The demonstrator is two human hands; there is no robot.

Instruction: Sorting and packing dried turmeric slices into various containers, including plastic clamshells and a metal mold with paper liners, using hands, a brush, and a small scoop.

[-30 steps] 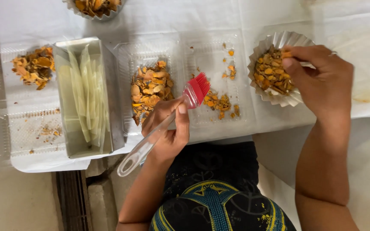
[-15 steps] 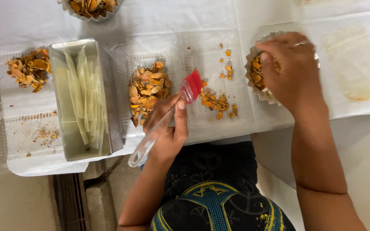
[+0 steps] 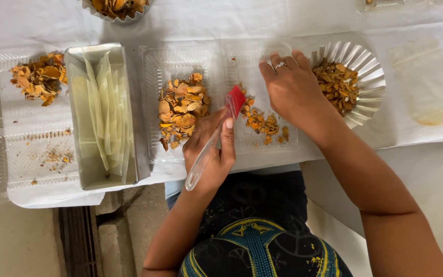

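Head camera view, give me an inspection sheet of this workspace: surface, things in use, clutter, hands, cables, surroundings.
Surface: table under a white sheet, crumbs here and there.
Things in use: red-bristled brush with a clear handle; clear plastic tray holding orange-brown flakes; fluted foil dish with more flakes.
Clutter: metal tin of pale strips; second clear tray with a flake pile; another pile at far left; foil dish at the top edge.
Hands: left hand grips the brush; right hand, wearing a ring, rests fingers-down between tray and dish.
Cables: nothing seen.
Surroundings: bare floor below the table.
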